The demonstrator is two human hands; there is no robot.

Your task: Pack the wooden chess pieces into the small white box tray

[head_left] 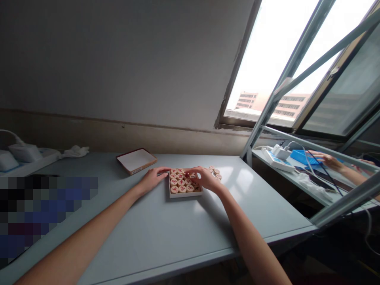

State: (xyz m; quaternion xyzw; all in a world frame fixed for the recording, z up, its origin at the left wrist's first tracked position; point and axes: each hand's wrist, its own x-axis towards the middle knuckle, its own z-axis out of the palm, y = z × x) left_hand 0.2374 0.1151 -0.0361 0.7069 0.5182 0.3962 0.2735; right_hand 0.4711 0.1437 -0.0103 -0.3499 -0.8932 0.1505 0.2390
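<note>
Two bare hands at a shallow white open box point(185, 195) of round, pale wooden pieces point(181, 182) marked with red or dark characters.
The box sits mid-counter on the grey-blue, smooth counter point(142, 241). The left hand point(152, 179), its thumb slightly parted from outstretched fingers, is at the box's left edge; the right hand point(204, 178) arches over its right side, and whether it grips a piece cannot be told. Loose pale round pieces point(217, 172) lie right; a white-lined, brown-edged lid point(136, 160) lies far left.

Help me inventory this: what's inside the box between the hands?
Round pieces, mostly red-marked, sit in rows in the box. The right hand covers the far right corner; anything beneath the pieces is hidden.
</note>
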